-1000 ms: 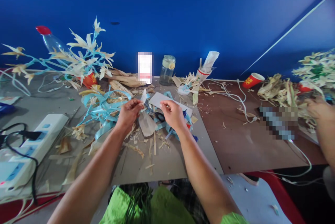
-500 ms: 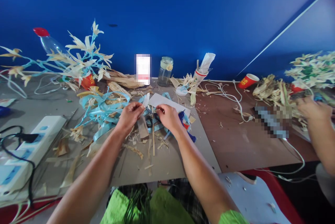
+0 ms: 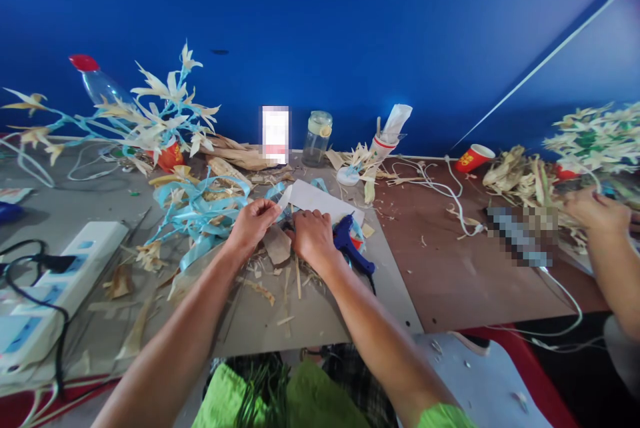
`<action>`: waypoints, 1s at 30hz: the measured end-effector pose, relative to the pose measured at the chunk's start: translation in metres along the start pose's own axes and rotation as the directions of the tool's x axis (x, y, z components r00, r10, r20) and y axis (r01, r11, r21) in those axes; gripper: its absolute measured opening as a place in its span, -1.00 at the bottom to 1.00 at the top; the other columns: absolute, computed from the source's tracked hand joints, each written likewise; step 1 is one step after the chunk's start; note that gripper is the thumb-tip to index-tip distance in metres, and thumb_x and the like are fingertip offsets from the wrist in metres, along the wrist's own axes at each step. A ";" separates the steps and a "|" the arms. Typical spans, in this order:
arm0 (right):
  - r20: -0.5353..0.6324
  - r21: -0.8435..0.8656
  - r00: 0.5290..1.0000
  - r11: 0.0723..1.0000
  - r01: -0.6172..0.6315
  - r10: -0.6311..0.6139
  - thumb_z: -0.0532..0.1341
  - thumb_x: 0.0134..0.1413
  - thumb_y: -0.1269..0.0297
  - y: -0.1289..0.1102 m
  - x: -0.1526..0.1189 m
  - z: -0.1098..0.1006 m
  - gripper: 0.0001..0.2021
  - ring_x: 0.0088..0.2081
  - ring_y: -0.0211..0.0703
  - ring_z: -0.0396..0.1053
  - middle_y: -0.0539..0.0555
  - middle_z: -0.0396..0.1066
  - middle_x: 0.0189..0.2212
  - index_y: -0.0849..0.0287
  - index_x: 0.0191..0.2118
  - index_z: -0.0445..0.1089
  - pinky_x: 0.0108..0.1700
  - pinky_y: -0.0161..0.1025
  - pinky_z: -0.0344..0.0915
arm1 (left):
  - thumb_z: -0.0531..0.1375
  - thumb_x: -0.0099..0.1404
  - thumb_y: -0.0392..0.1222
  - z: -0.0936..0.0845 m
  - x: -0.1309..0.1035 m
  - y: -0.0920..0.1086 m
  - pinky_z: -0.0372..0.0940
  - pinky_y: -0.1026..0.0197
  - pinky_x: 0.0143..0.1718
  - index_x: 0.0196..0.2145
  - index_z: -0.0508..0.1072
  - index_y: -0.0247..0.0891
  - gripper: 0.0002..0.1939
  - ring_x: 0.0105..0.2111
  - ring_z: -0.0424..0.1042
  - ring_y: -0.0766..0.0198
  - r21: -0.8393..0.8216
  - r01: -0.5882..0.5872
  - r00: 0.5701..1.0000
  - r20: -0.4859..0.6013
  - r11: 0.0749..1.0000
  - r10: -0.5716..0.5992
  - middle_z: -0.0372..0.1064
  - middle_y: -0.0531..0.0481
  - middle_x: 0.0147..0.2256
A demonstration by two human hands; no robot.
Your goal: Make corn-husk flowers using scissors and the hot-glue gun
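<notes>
My left hand (image 3: 254, 223) pinches a pale, thin strip (image 3: 285, 197), likely corn husk, which sticks up past the fingertips. Close beside it, my right hand (image 3: 313, 236) is lowered to the table with its fingers curled. Under those fingers a dark object (image 3: 286, 225) shows only in part, and what they grip is hidden. A flat, greyish-brown piece (image 3: 277, 245) lies below the two hands. Behind the right hand rests a white card (image 3: 323, 199). A blue glue gun (image 3: 351, 245) lies just right of the right wrist.
Tangled light-blue ribbon (image 3: 200, 215) lies to the left, near a white power strip (image 3: 75, 281). Husk flowers (image 3: 165, 98), a clear jar (image 3: 317, 138) and a red cup (image 3: 474, 157) stand along the back. Another person's hand (image 3: 597, 211) works at far right.
My right hand has moved down and slightly left, over the dark looped object. More of the glue gun shows now. My left hand still holds the pale strip.
</notes>
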State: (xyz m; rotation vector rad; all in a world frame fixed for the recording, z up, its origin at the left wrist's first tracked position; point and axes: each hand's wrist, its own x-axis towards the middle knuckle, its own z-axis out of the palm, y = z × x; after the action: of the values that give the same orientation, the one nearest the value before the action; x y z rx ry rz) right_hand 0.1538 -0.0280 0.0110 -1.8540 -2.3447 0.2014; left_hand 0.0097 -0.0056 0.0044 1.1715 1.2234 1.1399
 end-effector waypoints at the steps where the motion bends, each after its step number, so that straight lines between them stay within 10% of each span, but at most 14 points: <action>1: 0.002 0.009 1.000 1.000 -0.013 0.013 0.15 0.06 0.18 0.000 0.000 0.000 -0.70 -0.06 0.12 0.27 0.25 0.41 -0.16 0.21 -0.11 0.34 -0.09 -0.06 0.06 | 0.26 0.03 -0.01 0.000 0.000 0.000 -0.05 0.37 -0.62 -0.54 0.33 -0.29 -0.71 -0.65 0.07 0.47 -0.012 0.010 1.000 -0.008 1.000 -0.010 0.13 0.14 -0.65; 15: 0.058 0.427 0.969 0.872 -0.240 0.239 0.19 -0.01 0.22 0.027 0.012 -0.015 -0.71 -0.20 -0.08 0.39 0.10 0.48 -0.28 0.15 -0.12 0.40 -0.13 -0.17 0.21 | 0.29 0.00 -0.01 -0.001 0.000 0.001 -0.09 0.38 -0.64 -0.48 0.35 -0.30 -0.69 -0.65 0.05 0.49 -0.163 0.080 0.996 -0.011 0.983 -0.083 0.16 0.14 -0.60; 19: 0.079 0.706 0.960 0.665 -0.245 0.270 0.22 -0.10 0.26 0.043 0.016 -0.015 -0.76 -0.29 -0.18 0.38 0.06 0.47 -0.35 0.20 -0.25 0.44 -0.20 -0.25 0.23 | 0.28 0.02 -0.01 -0.002 -0.001 0.003 0.03 0.39 -0.58 -0.47 0.33 -0.28 -0.70 -0.60 0.14 0.47 -0.149 0.109 0.993 -0.029 0.983 -0.115 0.19 0.13 -0.57; 26: 0.285 0.958 0.952 0.004 -0.288 0.112 0.28 -0.28 0.16 0.045 0.018 -0.020 -0.75 -0.53 -0.35 0.22 -0.04 0.37 -0.55 0.22 -0.43 0.39 -0.46 -0.37 0.13 | 0.32 -0.02 -0.04 -0.001 -0.001 0.006 0.02 0.41 -0.61 -0.46 0.31 -0.26 -0.69 -0.66 0.11 0.53 -0.285 0.176 0.984 0.042 0.942 -0.172 0.19 0.17 -0.58; 30: 0.298 0.953 0.955 -0.064 -0.298 0.000 0.36 -0.36 0.13 0.035 0.015 -0.023 -0.70 -0.50 -0.33 0.24 -0.02 0.38 -0.54 0.21 -0.47 0.37 -0.45 -0.38 0.13 | 0.33 -0.01 -0.06 0.000 -0.003 0.010 0.02 0.41 -0.63 -0.45 0.30 -0.26 -0.69 -0.69 0.05 0.55 -0.374 0.165 0.986 0.070 0.913 -0.150 0.19 0.17 -0.59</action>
State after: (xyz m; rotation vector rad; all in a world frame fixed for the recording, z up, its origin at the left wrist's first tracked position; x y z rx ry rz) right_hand 0.1885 -0.0048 0.0271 -1.1196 -1.0575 1.7148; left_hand 0.0092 -0.0081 0.0145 0.7850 0.9907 1.1617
